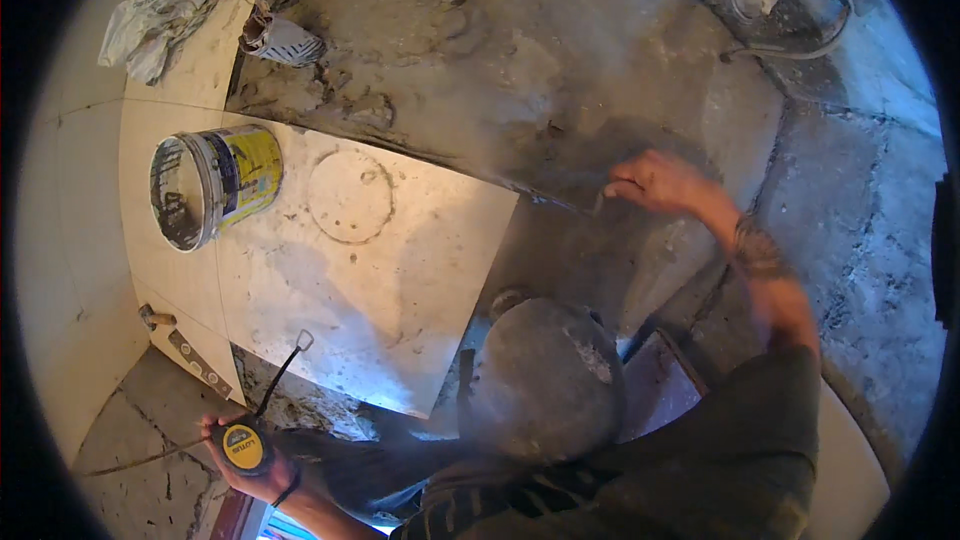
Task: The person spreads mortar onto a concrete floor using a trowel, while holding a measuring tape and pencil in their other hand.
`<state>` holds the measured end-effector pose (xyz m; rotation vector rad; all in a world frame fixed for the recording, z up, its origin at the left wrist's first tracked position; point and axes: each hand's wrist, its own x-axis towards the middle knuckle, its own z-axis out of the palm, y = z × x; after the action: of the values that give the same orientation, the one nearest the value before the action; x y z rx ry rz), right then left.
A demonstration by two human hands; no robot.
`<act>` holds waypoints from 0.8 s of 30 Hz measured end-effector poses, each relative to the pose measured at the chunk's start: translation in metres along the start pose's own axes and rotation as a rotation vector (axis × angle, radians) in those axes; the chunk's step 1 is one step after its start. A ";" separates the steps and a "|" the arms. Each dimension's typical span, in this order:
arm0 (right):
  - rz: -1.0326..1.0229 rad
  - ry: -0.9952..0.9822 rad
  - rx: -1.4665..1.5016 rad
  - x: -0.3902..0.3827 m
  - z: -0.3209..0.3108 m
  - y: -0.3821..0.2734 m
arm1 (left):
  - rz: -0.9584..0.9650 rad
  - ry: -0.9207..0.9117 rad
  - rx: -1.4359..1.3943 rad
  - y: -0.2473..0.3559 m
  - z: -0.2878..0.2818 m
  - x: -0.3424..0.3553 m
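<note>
My left hand (255, 470), at the lower left, is closed around a tape measure (243, 448) with a black case and yellow face. A black strap (276, 385) with a metal loop at its end rises from it. My right hand (660, 182) reaches out over the grey mortar bed (560, 50), fingers curled in a pinch. A small, thin greyish piece (598, 203) shows at its fingertips, too small to name. That hand is near the right end of a dark edge line beyond the large pale tile (370, 260).
An open, mortar-stained bucket (185, 190) lies tilted on the pale tiles. A hammer (157, 317) and a spirit level (198, 364) lie at the left. Behind are a crumpled bag (165, 25) and a rolled patterned piece (282, 40). A rounded dusty form (545, 380), apparently a knee, fills the front middle.
</note>
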<state>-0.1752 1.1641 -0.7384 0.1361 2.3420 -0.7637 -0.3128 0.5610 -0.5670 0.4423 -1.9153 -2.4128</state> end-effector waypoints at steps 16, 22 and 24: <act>-0.022 -0.122 0.025 0.014 -0.016 0.002 | -0.074 -0.083 -0.094 0.003 0.011 -0.014; -0.094 0.011 -0.157 0.026 -0.010 0.006 | -0.004 -0.023 -0.061 0.001 0.020 -0.008; -0.076 0.046 -0.213 0.032 -0.007 0.014 | -0.013 -0.046 -0.100 0.001 0.024 -0.006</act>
<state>-0.1999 1.1763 -0.7608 -0.0289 2.4667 -0.5474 -0.3132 0.5849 -0.5596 0.3998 -1.8037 -2.5349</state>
